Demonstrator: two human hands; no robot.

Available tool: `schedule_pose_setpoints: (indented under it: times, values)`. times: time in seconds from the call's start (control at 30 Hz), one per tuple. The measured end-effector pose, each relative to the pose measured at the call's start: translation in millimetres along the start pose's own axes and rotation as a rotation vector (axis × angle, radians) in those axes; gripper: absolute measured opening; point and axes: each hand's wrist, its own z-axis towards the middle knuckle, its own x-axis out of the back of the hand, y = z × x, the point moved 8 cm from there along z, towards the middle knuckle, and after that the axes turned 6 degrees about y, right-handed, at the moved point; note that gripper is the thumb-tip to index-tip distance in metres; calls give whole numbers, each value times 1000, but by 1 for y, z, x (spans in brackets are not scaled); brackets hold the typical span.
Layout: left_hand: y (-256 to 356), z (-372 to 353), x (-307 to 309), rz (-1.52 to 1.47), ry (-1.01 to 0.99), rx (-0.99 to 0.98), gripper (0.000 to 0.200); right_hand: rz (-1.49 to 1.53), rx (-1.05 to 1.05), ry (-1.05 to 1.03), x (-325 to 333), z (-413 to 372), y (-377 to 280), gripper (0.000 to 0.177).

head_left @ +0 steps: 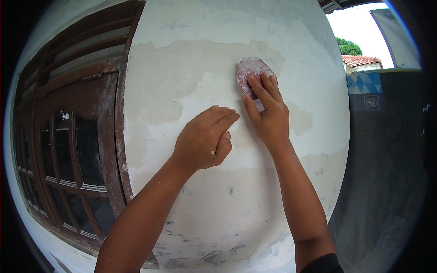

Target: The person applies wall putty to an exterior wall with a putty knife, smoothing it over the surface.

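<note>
Flat against the wall (214, 150) lies a piece of dusty red sandpaper (248, 68). My right hand (268, 104) grips its lower right part, with the fingertips pressing on its face and the thumb at its lower edge. Below and to the left, my left hand (204, 139) is held close to the wall, fingers bent and pressed together with the thumb tucked under. Nothing sticks out of it, though its palm is turned away. A small white speck or ring stone shows near the base of its thumb. Around both hands the wall has patchy white and beige filler.
A brown wooden window frame (119, 136) with dark glass panes (88, 150) borders the wall on the left. To the right stands a dark panel (382, 173) with a blue patterned strip (364, 83). Beyond it are a tiled roof (361, 60) and a tree (349, 47).
</note>
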Motion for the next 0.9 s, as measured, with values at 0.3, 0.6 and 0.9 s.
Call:
schedule_pose_setpoints:
  times: [0.3,0.6,0.9]
  values:
    - [1,1,1,-34,-15,42,45,-7,2,-85,6,-29,0,39]
    - [0,1,1,-36,-15,17,45,-33,53,-38,-9,3,-6,40]
    - [0,2,1,-42,-6,13,44,-5,3,-47,13,-21,7,40]
